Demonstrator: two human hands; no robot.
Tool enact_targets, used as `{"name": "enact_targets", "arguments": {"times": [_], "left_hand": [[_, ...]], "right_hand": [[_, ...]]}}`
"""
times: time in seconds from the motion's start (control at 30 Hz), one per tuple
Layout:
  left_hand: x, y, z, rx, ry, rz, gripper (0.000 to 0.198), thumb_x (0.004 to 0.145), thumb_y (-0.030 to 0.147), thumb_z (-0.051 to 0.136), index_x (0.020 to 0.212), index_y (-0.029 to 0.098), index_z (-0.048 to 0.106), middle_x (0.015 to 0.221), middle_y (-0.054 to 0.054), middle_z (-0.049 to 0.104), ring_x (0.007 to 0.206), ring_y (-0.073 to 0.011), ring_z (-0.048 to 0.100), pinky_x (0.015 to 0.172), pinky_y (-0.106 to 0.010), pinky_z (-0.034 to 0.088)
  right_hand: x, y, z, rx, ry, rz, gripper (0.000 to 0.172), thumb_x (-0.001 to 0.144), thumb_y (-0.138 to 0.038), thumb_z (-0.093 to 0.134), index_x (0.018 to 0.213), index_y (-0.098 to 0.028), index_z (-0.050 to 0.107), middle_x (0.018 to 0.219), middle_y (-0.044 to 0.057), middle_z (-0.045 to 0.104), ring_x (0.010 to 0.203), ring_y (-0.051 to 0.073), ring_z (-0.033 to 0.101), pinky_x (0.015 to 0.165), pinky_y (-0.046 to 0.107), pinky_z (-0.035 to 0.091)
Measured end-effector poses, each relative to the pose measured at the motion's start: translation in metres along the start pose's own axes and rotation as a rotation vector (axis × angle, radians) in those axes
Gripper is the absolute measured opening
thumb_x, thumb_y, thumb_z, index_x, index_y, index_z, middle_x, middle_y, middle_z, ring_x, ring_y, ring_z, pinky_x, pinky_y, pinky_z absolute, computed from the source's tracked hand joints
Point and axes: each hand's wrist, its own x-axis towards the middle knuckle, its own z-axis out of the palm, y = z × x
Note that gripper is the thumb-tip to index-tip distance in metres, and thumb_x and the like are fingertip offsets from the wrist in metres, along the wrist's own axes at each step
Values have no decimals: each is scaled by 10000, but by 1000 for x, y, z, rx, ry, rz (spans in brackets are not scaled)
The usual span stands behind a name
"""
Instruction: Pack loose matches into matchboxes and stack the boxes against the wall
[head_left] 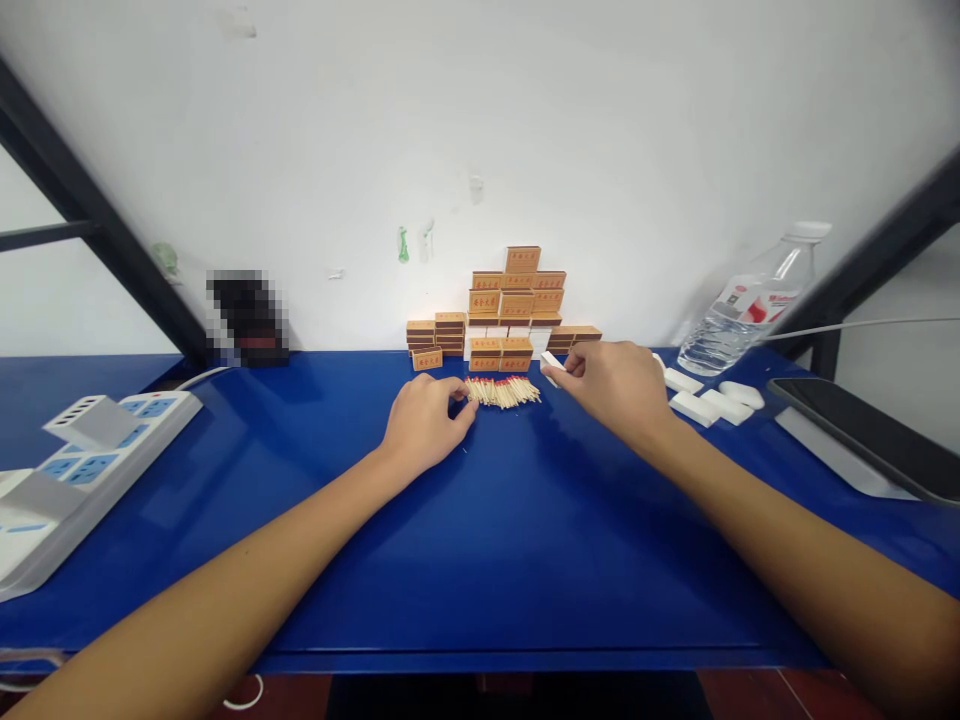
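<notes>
A loose row of red-tipped matches lies on the blue table. At the row's left end is my left hand, its thumb and forefinger curled almost together; whether a match is between them is too small to tell. My right hand pinches a small white matchbox tray just right of the matches. Behind the row rises a stack of orange-brown matchboxes, with white trays among its lower layers. Two lower groups of matchboxes flank it, one on the left and one on the right.
Several white trays lie to the right, below a tilted water bottle leaning by the wall. A dark phone rests on a stand farther right. At the left is a power strip with plugs. Black frame bars stand at both sides.
</notes>
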Motion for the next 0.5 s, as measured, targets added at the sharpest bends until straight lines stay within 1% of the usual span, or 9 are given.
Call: {"name": "enact_targets", "arguments": {"times": [0.17, 0.3, 0.4, 0.5], "left_hand": [[1, 0, 0, 1, -6, 3, 124, 947, 304, 686, 973, 228, 780, 961, -47, 796, 970, -284, 698, 886, -459, 574], [1, -1, 0, 11, -14, 14, 132, 947, 311, 685, 984, 224, 777, 954, -56, 791, 976, -289, 699, 884, -457, 571], [1, -2, 1, 12, -7, 15, 128, 950, 308, 683, 974, 226, 777, 943, -50, 791, 971, -288, 698, 874, -453, 568], [0, -2, 0, 3, 5, 13, 127, 951, 310, 683, 975, 228, 778, 947, -43, 794, 972, -287, 697, 872, -452, 566]], "right_hand": [[-1, -2, 12, -3, -74, -46, 331, 930, -500, 677, 795, -216, 779, 802, 88, 790, 748, 258, 707, 625, 321, 382], [-1, -4, 9, -20, -46, -43, 346, 940, -515, 658, 838, -212, 788, 802, 98, 784, 752, 268, 705, 627, 323, 378], [7, 11, -1, -22, 6, 37, 349, 939, -520, 657, 848, -211, 790, 797, 106, 778, 757, 280, 691, 625, 333, 359], [20, 38, -11, -34, 40, 165, 360, 933, -525, 670, 823, -201, 784, 777, 123, 758, 759, 293, 660, 632, 355, 344]]}}
